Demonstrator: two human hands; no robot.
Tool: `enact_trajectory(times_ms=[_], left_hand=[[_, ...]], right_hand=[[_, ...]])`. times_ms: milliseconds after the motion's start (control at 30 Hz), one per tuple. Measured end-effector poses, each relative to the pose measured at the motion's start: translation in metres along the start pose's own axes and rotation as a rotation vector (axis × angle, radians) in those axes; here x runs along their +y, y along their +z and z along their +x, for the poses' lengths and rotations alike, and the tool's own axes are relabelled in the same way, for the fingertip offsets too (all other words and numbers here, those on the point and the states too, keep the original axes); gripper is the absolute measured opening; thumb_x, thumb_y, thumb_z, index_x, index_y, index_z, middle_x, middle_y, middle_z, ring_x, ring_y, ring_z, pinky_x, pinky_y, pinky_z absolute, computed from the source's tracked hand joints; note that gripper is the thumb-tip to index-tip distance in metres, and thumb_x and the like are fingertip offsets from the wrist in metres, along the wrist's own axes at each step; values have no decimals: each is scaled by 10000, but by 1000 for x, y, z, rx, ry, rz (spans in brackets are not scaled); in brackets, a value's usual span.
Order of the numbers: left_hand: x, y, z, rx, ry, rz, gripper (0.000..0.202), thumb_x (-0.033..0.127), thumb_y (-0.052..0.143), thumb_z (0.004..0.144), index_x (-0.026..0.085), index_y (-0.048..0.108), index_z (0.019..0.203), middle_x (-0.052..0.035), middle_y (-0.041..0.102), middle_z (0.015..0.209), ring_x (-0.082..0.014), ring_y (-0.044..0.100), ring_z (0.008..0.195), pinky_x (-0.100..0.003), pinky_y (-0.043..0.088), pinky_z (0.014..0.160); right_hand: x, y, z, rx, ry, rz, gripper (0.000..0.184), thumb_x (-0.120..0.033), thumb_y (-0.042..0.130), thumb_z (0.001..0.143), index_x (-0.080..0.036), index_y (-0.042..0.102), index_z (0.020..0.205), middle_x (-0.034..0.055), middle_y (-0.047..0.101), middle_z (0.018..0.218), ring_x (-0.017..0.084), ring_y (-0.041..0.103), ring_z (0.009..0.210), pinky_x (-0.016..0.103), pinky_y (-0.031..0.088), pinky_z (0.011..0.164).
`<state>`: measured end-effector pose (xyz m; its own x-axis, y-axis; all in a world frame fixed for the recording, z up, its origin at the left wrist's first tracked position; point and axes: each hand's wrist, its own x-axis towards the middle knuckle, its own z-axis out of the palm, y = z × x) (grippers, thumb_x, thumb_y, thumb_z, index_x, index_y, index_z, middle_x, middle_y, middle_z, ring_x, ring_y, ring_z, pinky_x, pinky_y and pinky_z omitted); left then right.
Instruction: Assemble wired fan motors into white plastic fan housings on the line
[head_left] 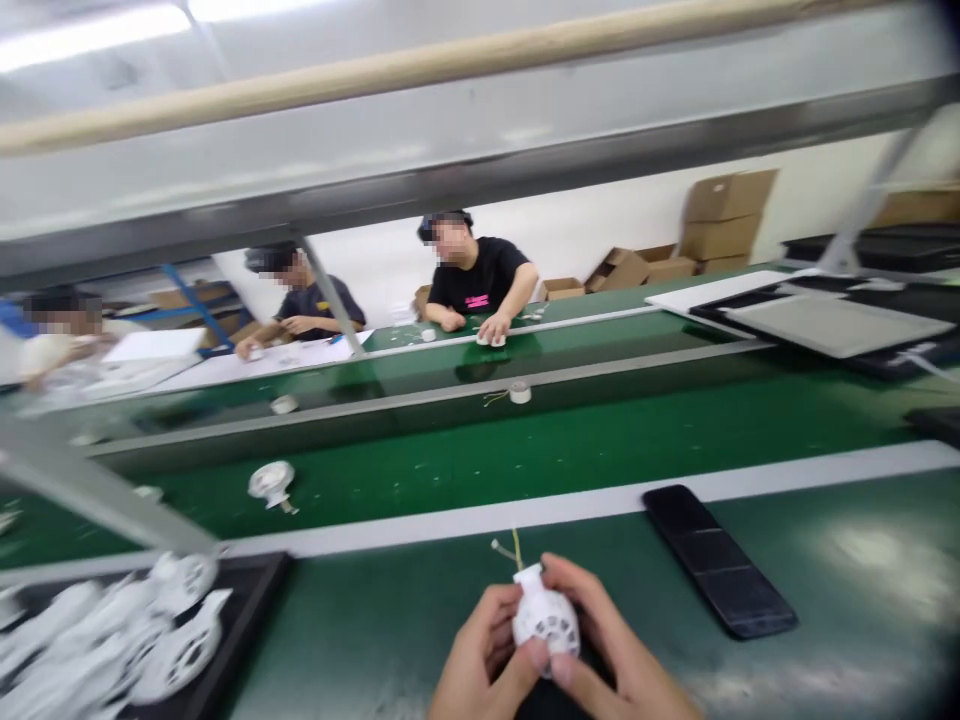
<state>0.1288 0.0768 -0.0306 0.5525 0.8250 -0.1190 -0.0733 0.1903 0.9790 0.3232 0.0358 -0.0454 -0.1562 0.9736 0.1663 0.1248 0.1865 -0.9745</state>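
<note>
Near the front edge of the green workbench, a round white plastic housing (pixel 546 612) with a slotted face is held between both hands. Two thin wires, one yellow, stick up from its narrow neck. My left hand (pixel 484 655) grips its left side, the thumb pressing on the face. On the other side my right hand (pixel 611 640) wraps round it, with its thumb also on the front. The parts of the housing under my fingers are hidden. A black phone (pixel 718 562) lies on the bench to the right of my right hand.
A black tray (pixel 251 625) heaped with white plastic parts stands at the left. Along the green conveyor belt (pixel 420 450) lie a white housing (pixel 271 482) and a small round part with wires (pixel 520 392). Several people work across the line. A slanted metal post (pixel 105 490) rises at left.
</note>
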Motion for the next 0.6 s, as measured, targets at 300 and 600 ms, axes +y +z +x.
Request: enact_trajectory(times_ms=[300,600], left_hand=[[93,-92,73,383,18,1129,435,263,747,942,124,576,1317,-124,689,1223,-263,682,1108,-415,560,978],[134,-175,32,317,-85,1720,430,375,658,1012,195,572,1393,-120,551,1448,-319,526,1334,-554,425,1135]], right_hand=[[54,-41,8,14,62,-363,827,-584,665,944,-380,279,1647,122,516,1569,368,631,1307,479,621,997],[44,-46,1,-89,1,-558,574,-548,641,953,-409,553,1503,64,611,1495,377,716,1172,487,668,896]])
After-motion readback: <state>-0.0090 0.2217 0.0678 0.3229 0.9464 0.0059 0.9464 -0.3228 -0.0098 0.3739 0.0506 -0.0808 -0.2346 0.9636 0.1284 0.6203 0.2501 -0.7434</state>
